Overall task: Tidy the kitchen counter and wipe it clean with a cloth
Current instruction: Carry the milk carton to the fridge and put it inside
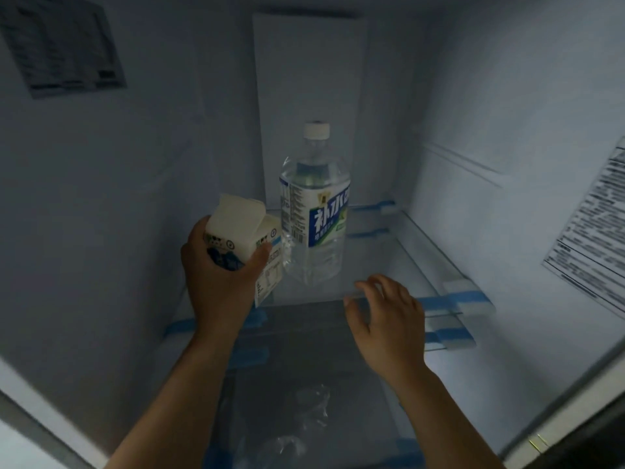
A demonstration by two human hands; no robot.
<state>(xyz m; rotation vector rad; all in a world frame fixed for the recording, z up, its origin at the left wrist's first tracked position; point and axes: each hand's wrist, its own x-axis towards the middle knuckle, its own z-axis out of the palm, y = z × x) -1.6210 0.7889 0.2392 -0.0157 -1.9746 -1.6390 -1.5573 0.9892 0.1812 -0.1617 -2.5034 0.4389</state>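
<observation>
I am looking into an open fridge. My left hand [216,279] grips a white milk carton [241,231] with blue print, held at the left of a glass shelf [378,252], close beside a bottle. The clear water bottle [313,211] with a white cap and blue-white label stands upright at the shelf's middle. My right hand [385,316] hovers at the shelf's front edge, fingers spread, holding nothing.
Blue tape and white foam blocks [466,299] hold the shelves along the right wall. A lower shelf [287,384] lies beneath, with clear plastic wrap on it. Printed labels stick to the left wall [64,42] and right wall [592,231].
</observation>
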